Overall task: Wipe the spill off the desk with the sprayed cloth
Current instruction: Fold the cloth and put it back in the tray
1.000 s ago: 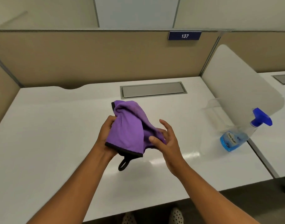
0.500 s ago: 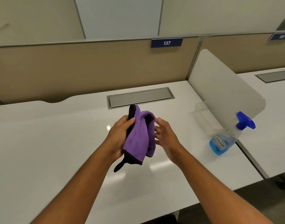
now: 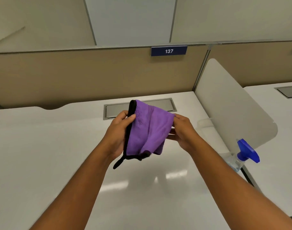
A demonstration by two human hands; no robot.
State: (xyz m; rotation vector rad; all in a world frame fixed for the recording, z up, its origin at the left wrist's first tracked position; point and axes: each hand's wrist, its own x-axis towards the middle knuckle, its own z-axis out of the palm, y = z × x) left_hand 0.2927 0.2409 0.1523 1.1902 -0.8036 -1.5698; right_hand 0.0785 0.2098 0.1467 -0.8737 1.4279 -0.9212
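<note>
A purple cloth (image 3: pixel 147 130) with a black hem and a black hanging loop is held up in the air above the white desk (image 3: pixel 42 155). My left hand (image 3: pixel 119 131) pinches its black left edge between thumb and fingers. My right hand (image 3: pixel 183 131) grips the cloth's right side. The cloth hangs folded between the two hands. A spray bottle (image 3: pixel 243 155) with a blue trigger head and blue liquid stands at the desk's right edge, to the right of my right forearm. I cannot make out a spill on the desk; only light reflections show.
A grey cable hatch (image 3: pixel 140 107) is set into the desk behind the cloth. A tan partition with a blue "137" sign (image 3: pixel 168 50) closes the back. A white curved divider (image 3: pixel 233 110) separates this desk from another on the right.
The cloth has been lifted and spread wider between my hands; my right hand, near it before, now grips its right side. The view has tilted up and shifted.
</note>
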